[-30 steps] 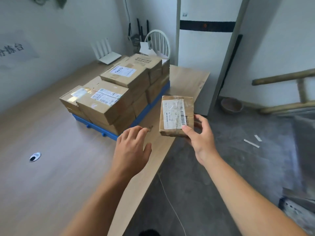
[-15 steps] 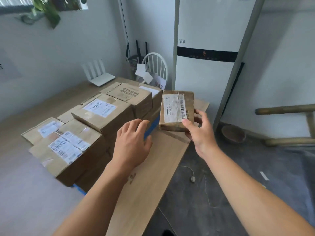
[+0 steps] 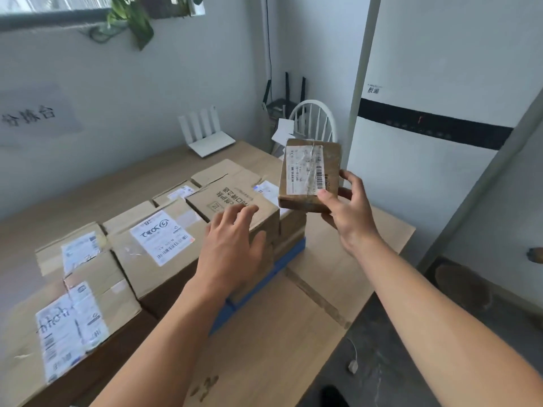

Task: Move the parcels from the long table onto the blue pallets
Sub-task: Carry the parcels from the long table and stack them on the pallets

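Note:
My right hand (image 3: 345, 212) grips a small flat brown parcel (image 3: 308, 174) with a white barcode label, held in the air above the right end of the stack. Several cardboard parcels (image 3: 158, 239) with shipping labels are stacked on a blue pallet (image 3: 282, 262) that lies on the long wooden table (image 3: 293, 333). My left hand (image 3: 232, 251) hovers with fingers spread and relaxed over the near corner of a box (image 3: 232, 198) printed with black characters; it holds nothing.
A white router (image 3: 205, 136) stands at the table's far end by the wall. Behind it are a white chair (image 3: 313, 120) and a tall white appliance (image 3: 435, 142). The dark floor (image 3: 411, 362) drops off to the right of the table edge.
I have come closer to the stack, which now fills the left foreground. My right hand has carried the small parcel forward over the stack's far end; my left hand has reached over the boxes.

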